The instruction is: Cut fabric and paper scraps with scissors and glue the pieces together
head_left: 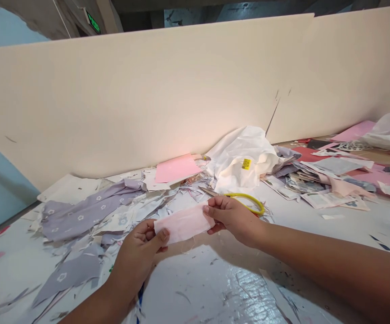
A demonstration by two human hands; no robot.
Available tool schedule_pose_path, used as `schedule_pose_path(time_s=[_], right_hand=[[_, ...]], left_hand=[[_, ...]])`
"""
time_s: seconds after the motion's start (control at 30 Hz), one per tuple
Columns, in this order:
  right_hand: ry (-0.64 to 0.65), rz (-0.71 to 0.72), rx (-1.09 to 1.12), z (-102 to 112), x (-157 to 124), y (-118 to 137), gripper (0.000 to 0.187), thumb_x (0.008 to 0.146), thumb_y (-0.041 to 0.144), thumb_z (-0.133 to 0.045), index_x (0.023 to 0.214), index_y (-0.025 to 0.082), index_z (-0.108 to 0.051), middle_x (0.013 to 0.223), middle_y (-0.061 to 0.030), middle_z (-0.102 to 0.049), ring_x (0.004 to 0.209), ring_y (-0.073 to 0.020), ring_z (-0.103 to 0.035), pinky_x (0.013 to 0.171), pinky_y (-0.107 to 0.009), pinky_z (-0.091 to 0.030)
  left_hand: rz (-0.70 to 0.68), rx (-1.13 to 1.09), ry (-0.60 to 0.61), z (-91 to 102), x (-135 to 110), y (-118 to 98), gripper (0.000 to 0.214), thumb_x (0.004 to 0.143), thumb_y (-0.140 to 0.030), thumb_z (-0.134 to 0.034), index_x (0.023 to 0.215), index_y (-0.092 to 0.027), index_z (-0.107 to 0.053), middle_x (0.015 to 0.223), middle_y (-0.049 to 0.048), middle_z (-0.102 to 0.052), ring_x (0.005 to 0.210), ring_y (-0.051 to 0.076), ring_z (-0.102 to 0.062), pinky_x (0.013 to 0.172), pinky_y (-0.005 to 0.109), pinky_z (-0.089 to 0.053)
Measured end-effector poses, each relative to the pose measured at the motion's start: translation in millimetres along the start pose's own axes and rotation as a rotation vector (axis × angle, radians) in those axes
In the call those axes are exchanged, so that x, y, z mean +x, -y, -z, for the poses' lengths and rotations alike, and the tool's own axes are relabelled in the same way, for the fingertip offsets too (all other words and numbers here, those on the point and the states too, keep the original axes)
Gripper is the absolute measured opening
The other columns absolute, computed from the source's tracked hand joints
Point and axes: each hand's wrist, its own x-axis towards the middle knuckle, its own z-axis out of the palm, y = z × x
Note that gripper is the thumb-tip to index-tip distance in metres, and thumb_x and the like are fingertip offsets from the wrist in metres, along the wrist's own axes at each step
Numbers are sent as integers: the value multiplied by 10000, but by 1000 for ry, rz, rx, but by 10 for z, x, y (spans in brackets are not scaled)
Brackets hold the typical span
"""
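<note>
A small pale pink piece of fabric point(184, 223) is stretched between my two hands above the white table. My left hand point(145, 245) pinches its left end, thumb on top. At the other end, my right hand point(230, 216) grips it between thumb and fingers. Just behind my right hand lies a pair of scissors point(253, 204) with yellow handles; its blades point left and my hand covers part of it. Grey-purple fabric with white flowers point(90, 211) lies in a heap to the left of my hands.
A cream partition point(147, 99) stands along the table's back edge. Against it lie a pink sheet point(177, 168) and crumpled white cloth point(245, 148) with a yellow label. Stacked fabric pieces point(311, 177) are at right. Thin offcuts litter the white tabletop point(195, 288).
</note>
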Motion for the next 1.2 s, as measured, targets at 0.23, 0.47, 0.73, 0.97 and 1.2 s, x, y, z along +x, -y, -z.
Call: schedule_pose_path(time_s=[0.23,0.47,0.73,0.97,1.2], right_hand=[[-40,37,-40,-1,-2,7,283,642,388,-675,684,164,-507,627,40,-504,583,-72,-506,559,-235,-520],[-37,65,-76,3,12,-7,281,662,387,-657,694,157,-500,637,40,-487,596,-72,-499,570,-248,-533],[-16,37,-23,24,18,-15,289,626,368,-687,686,164,-490,619,48,-492,573,-71,-497,564,-258,-544],[-61,57,-64,28,49,-31,254,658,354,-659,646,165,-490,580,46,-471,540,-71,-478,555,-270,-548],[-47,43,-26,40,53,-47,261,654,370,-662,675,163,-503,604,36,-512,564,-82,-514,553,-268,-544]], left_hand=[[44,-67,-7,-13,15,3,299,523,-372,-754,659,-164,-586,601,-29,-588,568,87,-515,572,199,-474],[69,-117,39,34,34,53,275,578,-355,-728,703,-170,-568,614,-40,-556,575,76,-504,597,203,-490],[65,-110,-15,92,111,144,314,586,-330,-737,778,-206,-521,586,-84,-531,547,55,-497,601,188,-495],[62,-24,-45,60,77,103,347,576,-354,-738,795,-192,-523,596,-70,-560,535,58,-528,572,167,-459],[-23,133,-83,38,41,69,318,598,-378,-712,774,-186,-530,565,-70,-539,537,74,-533,556,174,-428]])
